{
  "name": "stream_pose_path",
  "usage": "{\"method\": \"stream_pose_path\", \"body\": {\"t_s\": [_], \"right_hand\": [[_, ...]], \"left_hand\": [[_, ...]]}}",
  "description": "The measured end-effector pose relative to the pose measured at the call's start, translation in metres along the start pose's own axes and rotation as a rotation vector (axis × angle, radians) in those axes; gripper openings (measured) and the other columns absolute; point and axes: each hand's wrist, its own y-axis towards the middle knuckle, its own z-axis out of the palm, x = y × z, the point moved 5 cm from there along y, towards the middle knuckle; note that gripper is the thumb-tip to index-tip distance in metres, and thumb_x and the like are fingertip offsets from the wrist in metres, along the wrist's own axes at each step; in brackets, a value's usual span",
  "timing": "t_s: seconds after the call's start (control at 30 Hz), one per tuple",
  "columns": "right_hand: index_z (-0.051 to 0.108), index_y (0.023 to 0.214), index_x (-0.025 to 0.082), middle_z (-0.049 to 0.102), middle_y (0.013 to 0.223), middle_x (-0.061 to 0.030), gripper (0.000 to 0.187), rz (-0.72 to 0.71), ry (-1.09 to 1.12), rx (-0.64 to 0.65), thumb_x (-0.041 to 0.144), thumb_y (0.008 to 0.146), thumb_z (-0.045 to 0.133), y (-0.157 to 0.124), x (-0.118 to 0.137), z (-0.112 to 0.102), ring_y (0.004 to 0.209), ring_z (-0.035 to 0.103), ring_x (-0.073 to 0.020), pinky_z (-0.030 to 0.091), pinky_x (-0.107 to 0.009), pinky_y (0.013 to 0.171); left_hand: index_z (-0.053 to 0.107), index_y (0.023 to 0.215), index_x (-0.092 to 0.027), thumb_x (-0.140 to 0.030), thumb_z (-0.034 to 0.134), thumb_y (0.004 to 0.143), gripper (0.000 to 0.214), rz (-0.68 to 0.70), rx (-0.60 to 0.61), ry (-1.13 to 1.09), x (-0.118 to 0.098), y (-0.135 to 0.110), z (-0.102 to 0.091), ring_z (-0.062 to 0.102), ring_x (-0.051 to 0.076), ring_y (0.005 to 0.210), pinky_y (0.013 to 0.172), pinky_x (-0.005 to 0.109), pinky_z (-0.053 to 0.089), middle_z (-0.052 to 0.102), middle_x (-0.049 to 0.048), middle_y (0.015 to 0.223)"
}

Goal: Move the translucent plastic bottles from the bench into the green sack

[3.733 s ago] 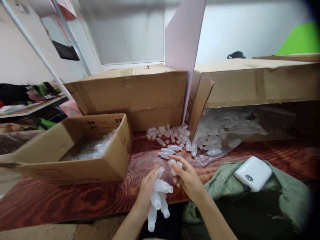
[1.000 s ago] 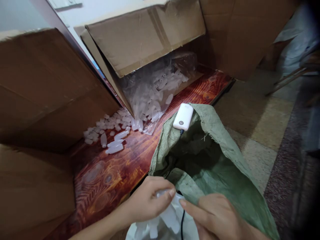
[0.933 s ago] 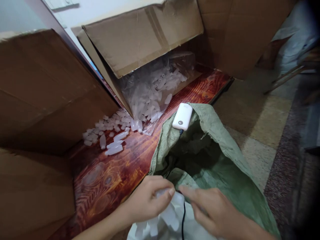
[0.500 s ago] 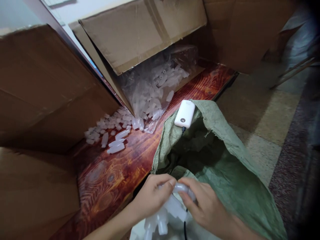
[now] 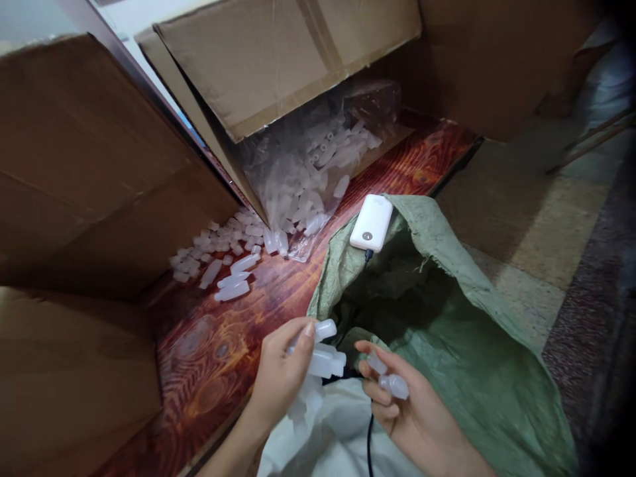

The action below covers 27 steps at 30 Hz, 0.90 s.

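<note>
Our left hand (image 5: 278,384) clamps a bottle bundle (image 5: 325,361), necks toward three o'clock; our right hand (image 5: 415,421) pinches a single bottle (image 5: 393,385), sack (image 5: 472,371) mouth at twelve

Bottles (image 5: 322,361): translucent white plastic, matt and smooth, same for the loose ones on the tabletop.
Tabletop (image 5: 209,344): red-brown wood grain, glossy varnish.
Boxes (image 5: 89,165): plain brown cardboard, matt, creased.
Bag (image 5: 318,172) in the open box: thin clear plastic film, shiny, wrinkled.
Sack (image 5: 472,344): green woven cloth, coarse, frayed at the rim.
Power bank (image 5: 371,222): white hard plastic, smooth, slight sheen.
Cable (image 5: 369,444): black, matt.
Floor (image 5: 527,252): speckled stone, dull.
</note>
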Motion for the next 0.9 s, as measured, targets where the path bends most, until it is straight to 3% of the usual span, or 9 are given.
{"method": "stream_pose_path", "body": {"t_s": [0.1,0.17,0.3,0.37,0.5,0.67,0.8,0.9], "right_hand": [[0.055,0.102,0.018,0.065,0.083,-0.0034,0.037,-0.218,-0.309,0.054,0.046,0.083,0.069,-0.007,0.005,0.007,0.044,0.042,-0.0029,0.031,-0.014,0.039],[0.056,0.100,0.020,0.067,0.090,-0.0051,0.027,-0.448,-0.625,0.047,0.045,0.091,0.061,-0.012,0.014,0.013,0.051,0.051,-0.0064,0.042,-0.017,0.046],[0.064,0.104,0.023,0.065,0.094,-0.0050,0.015,-1.063,-1.192,0.114,0.031,0.092,0.060,-0.024,0.029,0.035,0.072,0.062,-0.0131,0.052,-0.022,0.064],[0.063,0.109,0.022,0.063,0.090,-0.0047,0.017,-1.200,-1.320,0.167,0.027,0.094,0.059,-0.026,0.029,0.040,0.072,0.062,-0.0134,0.053,-0.021,0.062],[0.054,0.112,0.019,0.064,0.097,-0.0063,0.019,-1.263,-1.484,0.211,0.022,0.094,0.058,-0.025,0.028,0.039,0.080,0.063,-0.0142,0.053,-0.023,0.068],[0.053,0.112,0.016,0.066,0.098,-0.0076,0.021,-1.495,-1.670,0.260,0.015,0.093,0.060,-0.036,0.030,0.043,0.093,0.064,-0.0173,0.051,-0.026,0.079],[0.055,0.102,0.018,0.065,0.082,-0.0021,0.013,-1.337,-1.606,0.213,0.030,0.097,0.055,-0.035,0.038,0.049,0.071,0.063,-0.0131,0.049,-0.022,0.063],[0.056,0.081,0.021,0.056,0.062,0.0033,0.034,-1.112,-1.535,0.174,0.043,0.102,0.040,-0.029,0.039,0.048,0.052,0.056,-0.0106,0.041,-0.021,0.050]], "left_hand": [[0.070,0.101,-0.015,-0.046,0.046,0.094,0.039,-0.009,-0.041,0.017,0.001,-0.001,-0.001,0.061,0.018,0.078,0.071,0.023,0.045,0.069,0.0047,0.087],[0.070,0.101,-0.016,-0.046,0.047,0.094,0.039,-0.005,-0.074,0.030,0.000,-0.002,-0.001,0.061,0.019,0.079,0.071,0.023,0.045,0.069,0.0055,0.091],[0.070,0.099,-0.016,-0.047,0.046,0.093,0.039,0.000,-0.104,0.021,-0.004,-0.004,0.001,0.061,0.019,0.079,0.071,0.024,0.046,0.069,0.0052,0.087],[0.070,0.099,-0.016,-0.046,0.046,0.094,0.038,-0.001,-0.087,0.005,-0.005,-0.005,0.004,0.061,0.019,0.079,0.072,0.024,0.046,0.068,0.0047,0.085],[0.069,0.096,-0.017,-0.044,0.046,0.095,0.035,-0.015,-0.045,-0.030,-0.005,-0.006,0.011,0.061,0.018,0.080,0.073,0.023,0.045,0.070,0.0040,0.091],[0.068,0.093,-0.015,-0.043,0.046,0.094,0.036,-0.014,-0.033,-0.061,-0.012,-0.006,0.012,0.061,0.017,0.077,0.071,0.022,0.044,0.069,0.0038,0.085],[0.068,0.093,-0.016,-0.042,0.047,0.094,0.034,0.014,-0.064,-0.073,-0.019,-0.008,0.011,0.060,0.016,0.074,0.070,0.022,0.043,0.069,0.0037,0.086],[0.069,0.093,-0.017,-0.042,0.046,0.095,0.034,0.027,-0.069,-0.077,-0.021,-0.010,0.013,0.059,0.015,0.071,0.067,0.022,0.042,0.068,0.0027,0.083]]}}
